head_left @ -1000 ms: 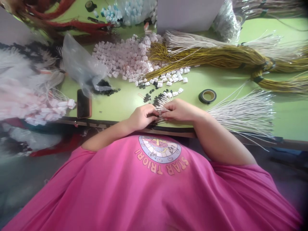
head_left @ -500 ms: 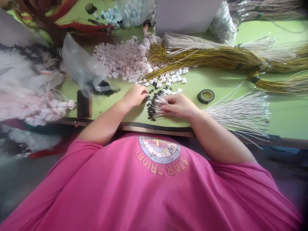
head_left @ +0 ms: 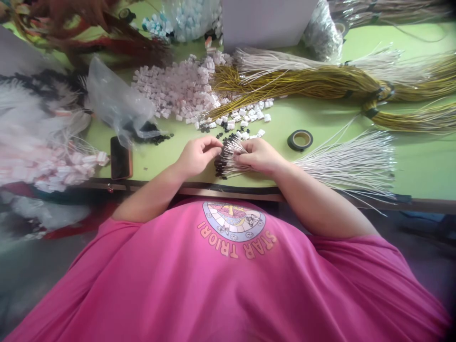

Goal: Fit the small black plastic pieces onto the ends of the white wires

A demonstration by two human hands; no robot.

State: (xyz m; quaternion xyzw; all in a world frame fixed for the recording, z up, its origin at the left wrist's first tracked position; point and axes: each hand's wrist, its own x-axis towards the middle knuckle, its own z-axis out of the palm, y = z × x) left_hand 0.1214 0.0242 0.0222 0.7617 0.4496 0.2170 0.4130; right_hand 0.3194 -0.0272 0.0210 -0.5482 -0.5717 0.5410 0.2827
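Note:
A fan of white wires (head_left: 349,159) lies on the green table, its left ends tipped with small black connectors (head_left: 220,164). My right hand (head_left: 261,154) is closed around the bundle near those tipped ends. Just left of them, my left hand (head_left: 201,154) pinches with thumb and forefinger at the black ends; whatever is between the fingertips is too small to make out. Loose black connectors (head_left: 226,126) and white connector housings (head_left: 249,114) are scattered beyond both hands.
A roll of black tape (head_left: 300,140) sits right of my right hand. Yellow wire bundles (head_left: 320,83) stretch across the back right. A heap of white housings (head_left: 178,88), a clear plastic bag (head_left: 116,97) and a phone (head_left: 121,157) are to the left. The table edge (head_left: 231,191) runs close to my body.
My left hand has come back from the loose black connectors toward my body and up to the wire ends, fingers pinched. My right hand keeps its grip on the bundle. The view has shifted slightly.

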